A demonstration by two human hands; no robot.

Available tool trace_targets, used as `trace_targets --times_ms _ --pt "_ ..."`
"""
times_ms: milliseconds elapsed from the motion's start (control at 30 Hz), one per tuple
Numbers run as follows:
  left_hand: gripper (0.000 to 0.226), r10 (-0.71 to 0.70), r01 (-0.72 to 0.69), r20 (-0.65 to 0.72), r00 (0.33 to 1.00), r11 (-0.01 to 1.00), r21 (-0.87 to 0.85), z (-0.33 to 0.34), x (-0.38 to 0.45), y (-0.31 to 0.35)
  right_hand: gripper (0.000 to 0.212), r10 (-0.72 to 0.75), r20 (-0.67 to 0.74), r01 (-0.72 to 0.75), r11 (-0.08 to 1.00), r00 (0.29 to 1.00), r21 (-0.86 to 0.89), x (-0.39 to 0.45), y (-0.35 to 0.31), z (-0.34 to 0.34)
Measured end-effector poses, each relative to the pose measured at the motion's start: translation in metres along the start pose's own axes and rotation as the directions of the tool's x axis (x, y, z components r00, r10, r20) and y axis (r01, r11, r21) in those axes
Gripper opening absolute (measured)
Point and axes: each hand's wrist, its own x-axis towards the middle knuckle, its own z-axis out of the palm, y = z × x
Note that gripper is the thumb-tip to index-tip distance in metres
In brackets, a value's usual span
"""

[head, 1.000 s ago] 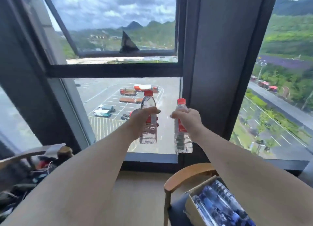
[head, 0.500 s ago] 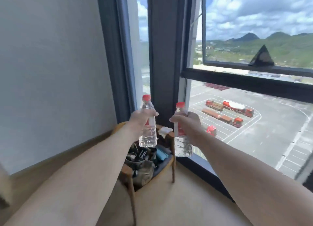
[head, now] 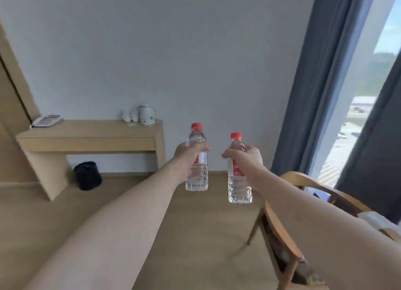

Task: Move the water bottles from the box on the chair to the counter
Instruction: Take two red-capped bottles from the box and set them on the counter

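Note:
My left hand (head: 188,152) grips a clear water bottle (head: 197,176) with a red cap, held upright in the air. My right hand (head: 247,158) grips a second clear red-capped bottle (head: 238,190), also upright, a little lower and to the right. The wooden counter (head: 86,130) stands against the white wall at the left, further away than both bottles. The box and the chair that carries it are out of view.
On the counter sit a white telephone (head: 46,120), a white kettle (head: 147,115) and small white cups (head: 129,116). A black bin (head: 87,175) stands under it. A wooden chair (head: 288,231) is at the lower right, beside a dark curtain (head: 321,79) and the window.
My view has swung left from the window to the wall and counter. Both hands still hold their bottles upright in front of me.

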Motion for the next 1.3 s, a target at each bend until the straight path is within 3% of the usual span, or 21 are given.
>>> trace_targets --times_ms 167,300,400,500,700,967,1100,1300 --pt "0.028 -0.019 0.012 -0.288 0.958 1.000 -0.025 -0.120 0.020 0.002 0.027 -0.025 0.286 0.021 1.000 0.958 0.018 0.032 -0.012 0.138" --pt "0.050 -0.025 0.003 -0.441 0.897 0.999 -0.052 -0.203 0.036 0.006 0.028 -0.044 0.479 0.026 0.999 0.877 0.044 0.058 -0.022 0.241" --pt "0.038 -0.036 -0.011 -0.554 0.832 0.997 -0.081 -0.254 0.058 0.013 0.034 -0.060 0.587 0.033 0.998 0.807 0.055 0.079 -0.031 0.309" --pt "0.041 -0.038 -0.014 -0.641 0.767 0.997 -0.076 -0.298 0.088 0.024 0.037 -0.087 0.675 0.070 0.996 0.733 0.051 0.104 -0.043 0.369" --pt "0.033 -0.031 -0.052 -0.764 0.645 0.995 -0.084 -0.378 0.142 0.052 0.030 -0.103 0.763 0.084 0.994 0.638 0.064 0.165 -0.069 0.485" --pt "0.034 -0.066 -0.079 -0.846 0.528 0.989 -0.126 -0.491 0.189 0.061 0.039 -0.042 0.854 0.016 0.999 0.519 0.039 0.188 -0.077 0.638" --pt "0.041 -0.052 -0.083 -0.852 0.522 0.990 -0.111 -0.561 0.224 0.059 0.041 -0.063 0.859 0.054 0.998 0.509 0.042 0.196 -0.077 0.720" --pt "0.035 -0.034 -0.074 -0.819 0.572 0.993 -0.093 -0.688 0.280 0.074 0.043 -0.064 0.831 0.061 0.997 0.552 0.036 0.216 -0.091 0.852"
